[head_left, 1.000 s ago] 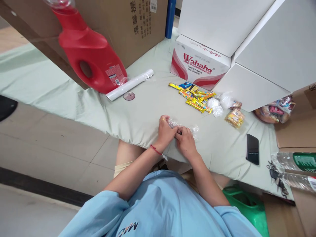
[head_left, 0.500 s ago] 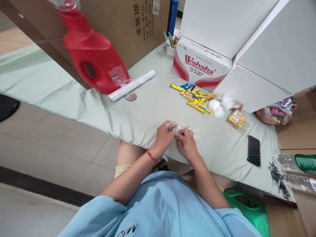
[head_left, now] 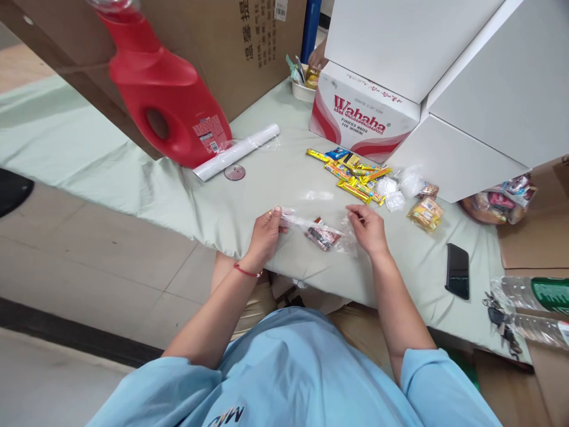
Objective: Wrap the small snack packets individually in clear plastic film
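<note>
A clear plastic bag [head_left: 302,221] is stretched between my two hands above the front part of the cloth-covered table. My left hand [head_left: 265,232], with a red string bracelet at the wrist, pinches its left end. At the right end, my right hand [head_left: 368,230] is closed on the plastic with thumb and fingers. A small red-brown snack packet [head_left: 323,235] shows between the hands; I cannot tell whether it lies inside the plastic or beneath it. Something reddish shows by my left fingertips, too small to name.
Yellow snack sticks [head_left: 354,181], white wrapped balls [head_left: 393,200] and a yellow packet [head_left: 425,214] lie beyond my right hand. A Wahaha box [head_left: 362,112] stands behind them. Left are a white roll [head_left: 237,152] and a red jug [head_left: 169,101]; right, a phone [head_left: 457,271]. Another person's hand [head_left: 319,55] shows behind the box.
My hands have moved apart, left hand leftward and right hand rightward. The bunched plastic is now spread out, and the red-brown packet shows. Another person's hand has appeared behind the box.
</note>
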Available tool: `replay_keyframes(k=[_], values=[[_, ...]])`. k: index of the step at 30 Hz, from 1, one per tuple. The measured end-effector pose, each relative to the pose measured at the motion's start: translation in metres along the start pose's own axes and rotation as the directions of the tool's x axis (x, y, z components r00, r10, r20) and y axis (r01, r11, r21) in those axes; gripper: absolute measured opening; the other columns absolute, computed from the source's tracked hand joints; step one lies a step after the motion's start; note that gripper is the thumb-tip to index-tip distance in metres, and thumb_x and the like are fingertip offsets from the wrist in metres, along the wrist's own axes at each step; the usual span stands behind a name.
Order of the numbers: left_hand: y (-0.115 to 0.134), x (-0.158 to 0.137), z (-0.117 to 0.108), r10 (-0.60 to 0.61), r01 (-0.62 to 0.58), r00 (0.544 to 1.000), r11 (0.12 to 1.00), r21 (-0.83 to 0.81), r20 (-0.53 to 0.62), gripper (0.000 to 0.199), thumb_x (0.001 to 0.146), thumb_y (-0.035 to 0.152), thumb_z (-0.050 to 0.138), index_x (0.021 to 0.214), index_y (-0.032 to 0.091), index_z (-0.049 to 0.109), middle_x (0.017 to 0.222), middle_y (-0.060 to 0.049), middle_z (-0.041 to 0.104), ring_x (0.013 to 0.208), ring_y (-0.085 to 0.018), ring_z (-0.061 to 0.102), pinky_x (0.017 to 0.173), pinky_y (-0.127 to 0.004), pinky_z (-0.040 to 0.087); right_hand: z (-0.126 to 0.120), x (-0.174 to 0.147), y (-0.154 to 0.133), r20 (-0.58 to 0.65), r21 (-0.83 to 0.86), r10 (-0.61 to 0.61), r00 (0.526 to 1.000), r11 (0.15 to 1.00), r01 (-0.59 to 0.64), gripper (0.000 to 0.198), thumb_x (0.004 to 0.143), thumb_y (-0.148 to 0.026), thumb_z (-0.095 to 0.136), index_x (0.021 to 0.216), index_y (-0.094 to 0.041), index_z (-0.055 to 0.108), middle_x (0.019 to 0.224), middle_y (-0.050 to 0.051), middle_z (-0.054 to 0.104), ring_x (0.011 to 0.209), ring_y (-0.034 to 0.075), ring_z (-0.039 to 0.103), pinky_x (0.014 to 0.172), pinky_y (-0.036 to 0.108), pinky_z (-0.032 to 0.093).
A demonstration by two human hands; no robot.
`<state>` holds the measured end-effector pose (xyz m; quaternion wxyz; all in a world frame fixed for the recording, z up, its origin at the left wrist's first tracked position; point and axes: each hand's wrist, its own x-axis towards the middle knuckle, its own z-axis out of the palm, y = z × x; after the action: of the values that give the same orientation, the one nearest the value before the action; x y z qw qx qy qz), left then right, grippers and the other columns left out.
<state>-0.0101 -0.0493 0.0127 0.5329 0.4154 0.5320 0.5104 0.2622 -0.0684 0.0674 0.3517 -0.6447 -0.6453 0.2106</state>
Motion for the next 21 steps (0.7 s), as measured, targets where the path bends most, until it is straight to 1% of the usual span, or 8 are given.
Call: replay_keyframes(k=[2,4,7,9,11,13,17,21], values=[[-0.002,0.002,-0.008,0.049,-0.045,0.998,0.994,0.099,-0.038,0.031,0.09,0.051,0.064,0.081,0.021,0.067,0.084,-0.003,0.065,0.072,-0.017,0.059,0.066,-0.031,0.049,-0.008,0.01,-0.005,-0.153,-0.154,-0.091,0.984,0.986,0.067,0.036,0.101,-0.038,0.053,0.123,-0.02,0.074,0.117,0.016,0.068,0.109,0.031,0.065,0.095,0.046,0.055],[-0.003,0.004,-0.016,0.109,-0.093,0.992,0.975,0.201,-0.066,0.021,0.085,0.04,0.067,0.09,0.02,0.071,0.097,-0.004,0.068,0.078,-0.017,0.061,0.073,-0.03,0.051,-0.011,0.011,-0.011,-0.164,-0.216,-0.198,0.966,0.963,0.161,0.036,0.104,-0.04,0.051,0.127,-0.022,0.072,0.119,0.016,0.066,0.114,0.031,0.062,0.1,0.048,0.053],[-0.004,0.006,-0.024,0.141,-0.113,0.985,0.96,0.256,-0.095,0.022,0.084,0.036,0.065,0.096,0.019,0.074,0.107,-0.005,0.069,0.083,-0.017,0.062,0.082,-0.032,0.052,-0.005,0.003,-0.015,0.112,-0.208,-0.341,0.933,0.91,0.358,0.035,0.103,-0.043,0.061,0.131,-0.025,0.071,0.119,0.012,0.07,0.116,0.03,0.061,0.106,0.05,0.05],[-0.004,0.007,-0.026,0.132,-0.094,0.983,0.959,0.266,-0.131,0.021,0.084,0.036,0.065,0.095,0.019,0.073,0.106,-0.006,0.069,0.083,-0.017,0.062,0.084,-0.033,0.052,0.003,-0.004,-0.013,0.309,-0.218,-0.35,0.885,0.879,0.424,0.041,0.097,-0.042,0.071,0.135,-0.026,0.07,0.122,0.011,0.072,0.122,0.032,0.058,0.108,0.051,0.049],[-0.002,0.004,-0.027,0.129,-0.08,0.98,0.954,0.287,-0.155,0.02,0.084,0.035,0.064,0.094,0.019,0.072,0.106,-0.006,0.069,0.088,-0.019,0.063,0.087,-0.034,0.053,0.009,-0.009,-0.007,0.396,-0.266,-0.311,0.864,0.862,0.432,0.037,0.095,-0.035,0.075,0.131,-0.028,0.074,0.12,0.01,0.073,0.129,0.034,0.055,0.108,0.052,0.049],[0.0,-0.004,-0.03,0.131,-0.083,0.982,0.948,0.309,-0.138,0.019,0.084,0.034,0.062,0.093,0.02,0.071,0.106,-0.007,0.069,0.095,-0.021,0.064,0.089,-0.035,0.054,0.008,-0.011,-0.001,0.391,-0.332,-0.286,0.875,0.842,0.424,0.023,0.097,-0.024,0.07,0.117,-0.03,0.08,0.113,0.009,0.074,0.13,0.034,0.054,0.108,0.053,0.049],[0.005,-0.034,-0.046,0.116,-0.092,0.992,0.925,0.369,-0.043,0.019,0.083,0.03,0.058,0.095,0.02,0.071,0.109,-0.007,0.068,0.103,-0.023,0.066,0.087,-0.034,0.056,-0.009,-0.019,0.002,0.243,-0.424,-0.324,0.914,0.812,0.4,0.027,0.098,-0.016,0.061,0.107,-0.028,0.083,0.121,0.011,0.071,0.132,0.036,0.053,0.107,0.055,0.05],[0.022,-0.062,-0.065,0.224,-0.172,0.974,0.821,0.544,-0.029,0.038,0.074,0.016,0.056,0.11,0.021,0.069,0.127,-0.01,0.062,0.118,-0.026,0.064,0.091,-0.038,0.059,-0.023,-0.041,-0.002,0.215,-0.417,-0.406,0.888,0.785,0.459,0.025,0.098,-0.019,0.062,0.107,-0.03,0.083,0.138,0.011,0.065,0.141,0.036,0.046,0.113,0.059,0.046]])
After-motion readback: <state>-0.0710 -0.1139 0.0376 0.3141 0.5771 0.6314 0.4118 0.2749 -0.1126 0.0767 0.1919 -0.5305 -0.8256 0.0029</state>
